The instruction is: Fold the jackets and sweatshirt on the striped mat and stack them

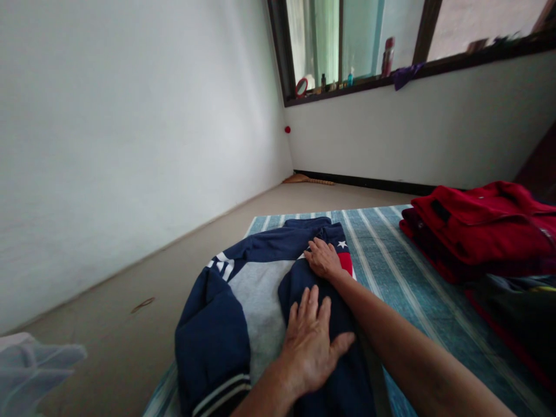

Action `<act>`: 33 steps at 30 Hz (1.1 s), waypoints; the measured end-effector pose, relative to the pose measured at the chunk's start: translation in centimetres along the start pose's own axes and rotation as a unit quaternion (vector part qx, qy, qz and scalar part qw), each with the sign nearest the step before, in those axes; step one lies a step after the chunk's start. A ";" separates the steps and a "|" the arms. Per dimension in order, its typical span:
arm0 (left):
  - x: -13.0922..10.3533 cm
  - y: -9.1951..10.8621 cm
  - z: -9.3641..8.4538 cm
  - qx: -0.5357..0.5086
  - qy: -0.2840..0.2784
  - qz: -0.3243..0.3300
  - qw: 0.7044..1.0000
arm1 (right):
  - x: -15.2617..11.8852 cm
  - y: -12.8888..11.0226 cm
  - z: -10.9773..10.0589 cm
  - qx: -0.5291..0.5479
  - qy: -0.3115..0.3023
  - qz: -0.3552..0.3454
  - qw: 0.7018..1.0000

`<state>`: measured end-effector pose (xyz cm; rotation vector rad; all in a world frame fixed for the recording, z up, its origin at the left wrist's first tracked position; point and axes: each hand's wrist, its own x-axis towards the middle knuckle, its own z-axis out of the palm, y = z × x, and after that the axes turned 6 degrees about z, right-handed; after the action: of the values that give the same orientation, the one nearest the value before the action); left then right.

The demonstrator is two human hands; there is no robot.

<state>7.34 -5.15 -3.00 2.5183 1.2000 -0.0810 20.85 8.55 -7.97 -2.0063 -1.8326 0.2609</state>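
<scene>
A navy and grey sweatshirt (264,289) lies on the striped bed cover, with white stripes on its left sleeve and a white star over red at its upper right. Its right-hand sleeve is folded in over the body. My left hand (310,341) rests flat on that navy sleeve, fingers spread and thumb out. Farther up, my right hand (322,258) lies on the cloth beside the star, its fingers stretched out. Neither hand grips anything. The lower edge of the sweatshirt is partly hidden by my left forearm and the frame's edge.
Folded red clothes (482,231) are stacked on the right of the blue striped cover (391,249), with dark clothes (521,318) nearer me. A white wall (130,145) stands at the left. Bottles and a round mirror (302,87) line the windowsill. A whitish translucent item (39,370) is at lower left.
</scene>
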 end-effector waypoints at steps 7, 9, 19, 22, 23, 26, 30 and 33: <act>-2.8 1.0 0.8 0.002 0.017 0.022 1.000 | -1.0 -1.1 -1.8 -0.030 0.008 -0.025 0.999; -3.9 1.3 0.7 -0.003 0.040 0.057 0.998 | -2.1 -1.7 -2.5 -0.036 0.014 -0.052 0.998; -8.7 2.5 3.7 0.088 0.164 0.179 0.966 | -5.5 -2.2 -2.0 -0.040 -0.038 -0.088 0.995; -9.5 2.9 3.6 0.116 0.193 0.193 0.955 | -7.0 -2.7 -3.0 -0.038 -0.038 -0.099 0.994; -9.8 2.9 3.8 0.126 0.199 0.204 0.950 | -7.8 -2.8 -3.3 -0.037 -0.040 -0.104 0.993; -10.6 2.6 5.1 0.144 0.211 0.234 0.938 | -10.7 -2.9 -3.4 -0.037 -0.056 -0.118 0.991; -11.1 2.9 6.3 0.151 0.183 0.232 0.943 | -12.7 -2.9 -3.3 -0.043 -0.074 -0.126 0.988; -11.8 3.9 5.9 0.153 0.177 0.216 0.948 | -13.3 -3.5 -4.1 -0.044 -0.071 -0.123 0.989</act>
<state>3.26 -18.14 -5.04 3.1108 0.7620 0.3333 17.74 -5.07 -4.56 -1.8342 -2.1937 0.2593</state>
